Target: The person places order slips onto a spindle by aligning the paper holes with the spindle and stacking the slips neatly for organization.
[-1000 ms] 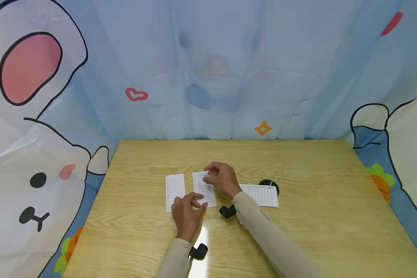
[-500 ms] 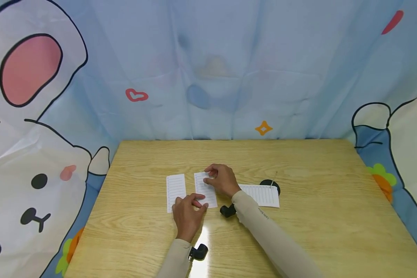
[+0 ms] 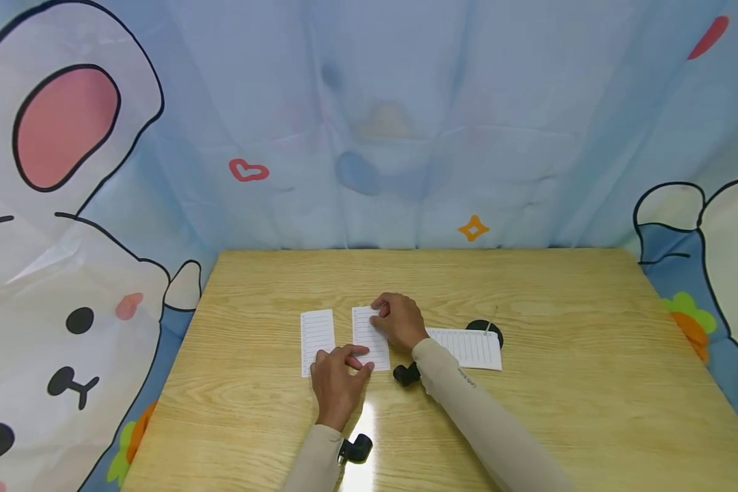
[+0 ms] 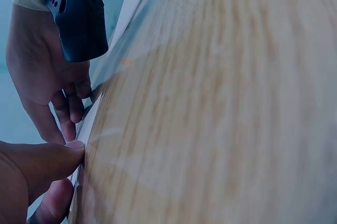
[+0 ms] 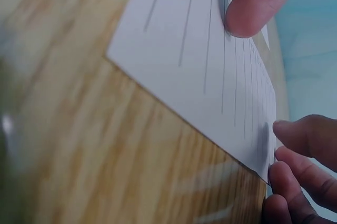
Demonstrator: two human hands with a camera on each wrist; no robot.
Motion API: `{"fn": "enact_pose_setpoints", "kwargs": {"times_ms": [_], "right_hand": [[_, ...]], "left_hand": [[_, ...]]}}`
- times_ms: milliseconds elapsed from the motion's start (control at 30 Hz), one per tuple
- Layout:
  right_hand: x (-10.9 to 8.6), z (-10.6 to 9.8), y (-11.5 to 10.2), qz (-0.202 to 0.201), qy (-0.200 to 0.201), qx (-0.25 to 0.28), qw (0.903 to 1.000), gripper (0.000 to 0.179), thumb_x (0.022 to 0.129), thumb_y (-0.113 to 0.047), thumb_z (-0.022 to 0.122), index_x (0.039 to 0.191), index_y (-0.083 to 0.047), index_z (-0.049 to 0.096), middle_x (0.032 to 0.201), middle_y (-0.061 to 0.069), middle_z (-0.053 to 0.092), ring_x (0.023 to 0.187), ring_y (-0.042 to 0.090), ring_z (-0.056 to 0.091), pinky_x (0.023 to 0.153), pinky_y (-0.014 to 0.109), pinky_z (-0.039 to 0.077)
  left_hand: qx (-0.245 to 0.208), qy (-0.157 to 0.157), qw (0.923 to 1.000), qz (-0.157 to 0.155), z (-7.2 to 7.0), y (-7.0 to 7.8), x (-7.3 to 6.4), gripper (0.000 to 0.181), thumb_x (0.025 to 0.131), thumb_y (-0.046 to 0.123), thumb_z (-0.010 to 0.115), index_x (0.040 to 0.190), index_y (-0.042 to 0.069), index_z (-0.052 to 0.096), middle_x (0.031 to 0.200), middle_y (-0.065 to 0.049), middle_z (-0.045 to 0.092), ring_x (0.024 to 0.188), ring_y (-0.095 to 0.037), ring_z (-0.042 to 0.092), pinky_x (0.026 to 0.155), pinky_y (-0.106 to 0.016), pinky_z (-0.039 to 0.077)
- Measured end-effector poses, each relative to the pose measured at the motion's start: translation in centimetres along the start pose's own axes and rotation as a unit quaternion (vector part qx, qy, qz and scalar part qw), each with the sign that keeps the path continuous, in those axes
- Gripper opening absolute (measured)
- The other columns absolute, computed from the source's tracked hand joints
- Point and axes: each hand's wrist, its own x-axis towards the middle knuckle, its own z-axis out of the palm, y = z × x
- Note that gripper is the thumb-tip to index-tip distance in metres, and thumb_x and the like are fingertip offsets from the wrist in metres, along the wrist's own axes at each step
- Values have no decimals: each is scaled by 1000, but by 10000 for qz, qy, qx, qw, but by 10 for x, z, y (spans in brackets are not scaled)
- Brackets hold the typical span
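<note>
A white lined card (image 3: 364, 331) lies between my hands, seemingly flat on the wooden table. My left hand (image 3: 337, 386) rests thumb and index fingertips on its near end. My right hand (image 3: 401, 321) sets its thumb on the upper right part, with the index fingertip at the far edge. In the right wrist view, fingertips stand apart on the card (image 5: 210, 61), while others touch its far corner. The left wrist view shows a thumb (image 4: 47, 163) over the card's edge. Left of it lies a second lined card (image 3: 317, 331), partly beneath the left hand's outer side.
A third lined card (image 3: 467, 348) lies crosswise at the right, with a thin white cord at its far right corner. It partly covers a black round disc (image 3: 497, 333) on the wooden table (image 3: 590, 383). A printed curtain (image 3: 406, 191) hangs behind.
The whole view has shifted slightly, so everything appears a little further right. Both hands keep nearly the same place on the middle card.
</note>
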Motion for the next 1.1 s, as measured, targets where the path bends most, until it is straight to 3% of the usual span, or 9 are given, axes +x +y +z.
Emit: {"fn": "enact_pose_setpoints", "kwargs": {"times_ms": [267, 667, 933, 1100], "right_hand": [[-1, -1, -3, 151, 68, -137, 9998, 22, 91, -15, 83, 110, -12, 74, 90, 5, 68, 80, 20, 61, 73, 34, 47], [-1, 1, -1, 96, 131, -147, 9998, 10, 94, -16, 80, 101, -12, 73, 88, 5, 68, 75, 19, 61, 69, 34, 47], [-2, 1, -3, -25, 234, -339, 9991, 18, 93, -17, 80, 108, -10, 73, 92, 7, 61, 80, 22, 53, 72, 36, 42], [-2, 0, -5, -51, 235, -328, 9992, 11, 93, -15, 80, 101, -10, 74, 90, 7, 59, 79, 22, 51, 72, 36, 41]], "left_hand": [[-4, 39, 10000, 18, 0, 3, 0, 24, 76, 20, 95, 97, 24, 84, 69, 11, 69, 76, -14, 48, 78, -37, 34], [-41, 20, 9999, 123, 1, 2, -1, 23, 78, 21, 95, 97, 24, 84, 69, 11, 68, 75, -11, 46, 78, -36, 33], [-14, 54, 9999, 92, 1, 1, 0, 23, 77, 21, 96, 97, 24, 84, 69, 10, 67, 75, -12, 46, 79, -36, 35], [-32, 88, 9999, 81, 0, 1, 0, 23, 77, 21, 96, 96, 24, 84, 69, 9, 68, 75, -12, 46, 78, -36, 34]]}}
